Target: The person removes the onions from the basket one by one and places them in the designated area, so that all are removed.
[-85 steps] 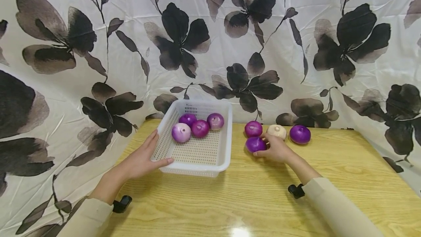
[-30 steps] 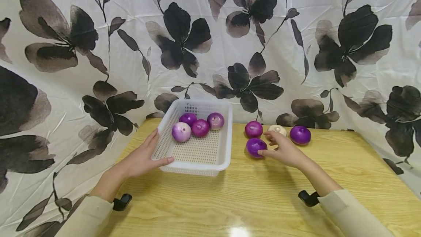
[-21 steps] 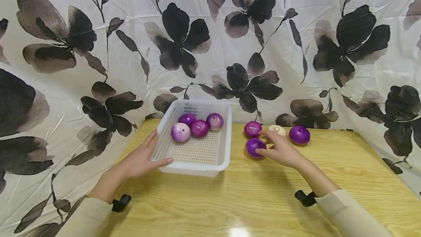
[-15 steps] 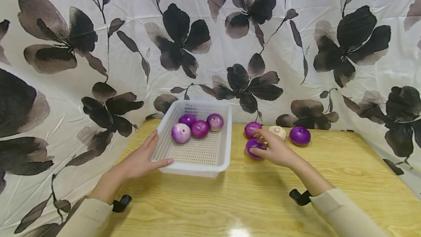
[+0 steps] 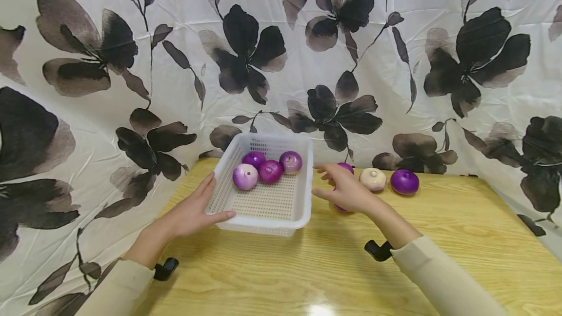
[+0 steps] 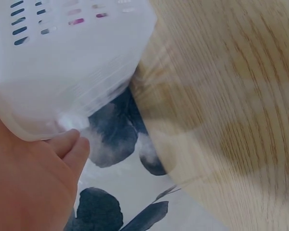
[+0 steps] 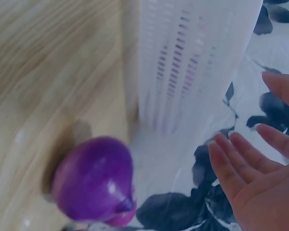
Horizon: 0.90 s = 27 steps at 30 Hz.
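A white perforated basket (image 5: 263,224) stands on the wooden table and holds several onions, among them a pale one (image 5: 245,176) and a magenta one (image 5: 270,171). My left hand (image 5: 197,212) rests at its front left corner, fingers straight along the side wall and thumb on the front rim (image 6: 62,72). My right hand (image 5: 342,189) hovers open and empty just right of the basket (image 7: 197,62), fingers spread. Below it a purple onion (image 7: 94,180) lies on the table, mostly hidden in the head view (image 5: 339,207). A magenta onion (image 5: 348,166) peeks out behind the fingers.
A white onion (image 5: 372,179) and another purple onion (image 5: 404,182) lie to the right near the back edge. A flower-printed sheet (image 5: 281,62) hangs close behind and around the table (image 5: 333,277). Bare wood shows in front and at the right.
My right hand has let go of the purple onion, lifted and drifted left toward the basket with its fingers spread. The onion stays on the table. My left hand has not moved.
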Available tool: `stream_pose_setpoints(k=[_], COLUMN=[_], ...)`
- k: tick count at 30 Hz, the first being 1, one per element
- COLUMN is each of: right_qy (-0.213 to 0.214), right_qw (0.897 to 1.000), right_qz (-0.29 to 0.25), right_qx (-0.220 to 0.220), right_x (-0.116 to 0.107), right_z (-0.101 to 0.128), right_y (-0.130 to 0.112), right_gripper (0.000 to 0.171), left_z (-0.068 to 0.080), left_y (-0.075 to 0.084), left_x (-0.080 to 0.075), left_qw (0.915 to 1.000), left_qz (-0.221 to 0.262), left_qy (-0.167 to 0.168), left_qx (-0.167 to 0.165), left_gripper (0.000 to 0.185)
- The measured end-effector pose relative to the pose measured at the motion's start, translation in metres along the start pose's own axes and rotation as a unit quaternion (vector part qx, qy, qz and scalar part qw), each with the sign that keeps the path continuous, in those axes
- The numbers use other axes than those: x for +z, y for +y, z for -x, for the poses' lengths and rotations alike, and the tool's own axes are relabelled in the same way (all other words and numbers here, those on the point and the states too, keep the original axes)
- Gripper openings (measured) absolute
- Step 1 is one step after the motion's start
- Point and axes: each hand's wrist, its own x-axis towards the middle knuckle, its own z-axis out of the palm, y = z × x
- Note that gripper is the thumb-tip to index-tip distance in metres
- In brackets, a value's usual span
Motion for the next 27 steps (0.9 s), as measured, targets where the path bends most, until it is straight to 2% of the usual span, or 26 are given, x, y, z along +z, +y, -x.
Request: stream_pose_setpoints(k=[12, 24, 27], right_qy=[-0.011, -0.016, -0.019], right_qw=[1.000, 0.999, 0.999], right_qz=[0.005, -0.003, -0.002], right_qx=[-0.012, -0.042, -0.035], right_x=[0.011, 0.004, 0.002], right_z=[-0.027, -0.044, -0.051], right_y=[-0.013, -0.028, -0.031], right_gripper=[0.057, 0.056, 0.058], left_z=[-0.001, -0.001, -0.002], left_y=[-0.003, -0.002, -0.003], left_x=[0.002, 0.002, 0.001], left_qw=[1.0000, 1.0000, 1.0000], left_qz=[0.000, -0.001, -0.005], left_qy=[0.004, 0.001, 0.001], left_qx=[0.002, -0.001, 0.000], left_gripper=[0.122, 0.121, 0.121])
